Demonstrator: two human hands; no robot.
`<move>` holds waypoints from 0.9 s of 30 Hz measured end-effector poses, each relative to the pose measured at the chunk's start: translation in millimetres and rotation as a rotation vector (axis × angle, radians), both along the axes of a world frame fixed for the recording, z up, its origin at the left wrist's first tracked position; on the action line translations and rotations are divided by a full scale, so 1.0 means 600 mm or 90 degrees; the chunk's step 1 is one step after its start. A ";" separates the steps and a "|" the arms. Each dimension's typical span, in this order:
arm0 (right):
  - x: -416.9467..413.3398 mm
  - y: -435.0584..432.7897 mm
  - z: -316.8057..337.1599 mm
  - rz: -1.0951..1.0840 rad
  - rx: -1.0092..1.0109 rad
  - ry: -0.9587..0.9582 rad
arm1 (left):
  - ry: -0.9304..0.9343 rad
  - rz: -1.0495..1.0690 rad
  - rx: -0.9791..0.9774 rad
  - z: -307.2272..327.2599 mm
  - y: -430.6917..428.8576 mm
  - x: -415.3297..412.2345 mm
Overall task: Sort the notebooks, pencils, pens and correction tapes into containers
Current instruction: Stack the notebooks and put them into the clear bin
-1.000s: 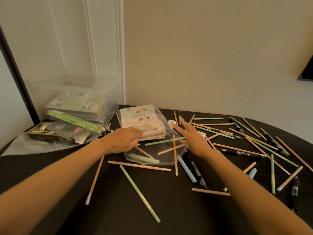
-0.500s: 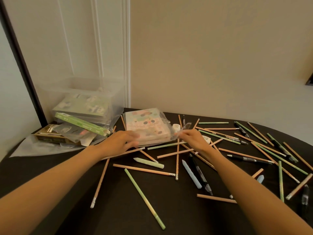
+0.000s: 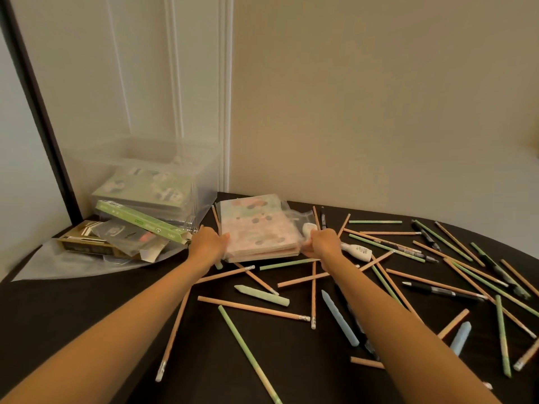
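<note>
A stack of pastel spotted notebooks (image 3: pixel 256 225) in a clear plastic wrap is lifted off the black table (image 3: pixel 87 310), tilted toward me. My left hand (image 3: pixel 208 243) grips its left edge and my right hand (image 3: pixel 320 243) grips its right edge with the wrap. Several wooden and green pencils (image 3: pixel 253 308) and black pens (image 3: pixel 437 290) lie scattered across the table. A white correction tape (image 3: pixel 357 251) lies just right of my right hand. A clear plastic container (image 3: pixel 151 176) at the back left holds green notebooks.
A green box (image 3: pixel 140 221), a gold box (image 3: pixel 84 244) and crumpled plastic packaging (image 3: pixel 87 260) lie in front of the container. Pastel green (image 3: pixel 262 295) and blue (image 3: pixel 339 322) pen-shaped correction tapes rest among the pencils. The wall stands right behind the table.
Both hands closed on the sides of the wrapped notebook stack and raised it off the table. The view moved closer and to the left.
</note>
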State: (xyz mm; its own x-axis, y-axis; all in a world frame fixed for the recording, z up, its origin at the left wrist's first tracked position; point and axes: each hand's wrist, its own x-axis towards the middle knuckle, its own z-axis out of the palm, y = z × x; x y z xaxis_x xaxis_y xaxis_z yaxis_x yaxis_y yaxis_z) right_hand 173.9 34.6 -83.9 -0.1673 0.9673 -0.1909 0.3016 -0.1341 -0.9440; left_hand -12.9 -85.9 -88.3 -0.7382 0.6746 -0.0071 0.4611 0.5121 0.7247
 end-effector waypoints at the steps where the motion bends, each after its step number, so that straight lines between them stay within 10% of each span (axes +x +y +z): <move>1: -0.001 0.002 -0.001 -0.005 -0.010 -0.003 | -0.014 0.011 -0.010 -0.004 0.004 -0.001; 13: -0.012 0.013 0.011 -0.099 -0.139 0.086 | -0.412 -0.012 0.083 0.013 0.014 -0.018; 20: -0.018 0.010 0.022 -0.020 0.164 -0.097 | -0.466 -0.020 0.068 0.028 0.027 -0.015; 27: -0.004 -0.020 0.024 -0.033 0.022 0.103 | -0.498 -0.014 0.076 0.035 0.022 -0.015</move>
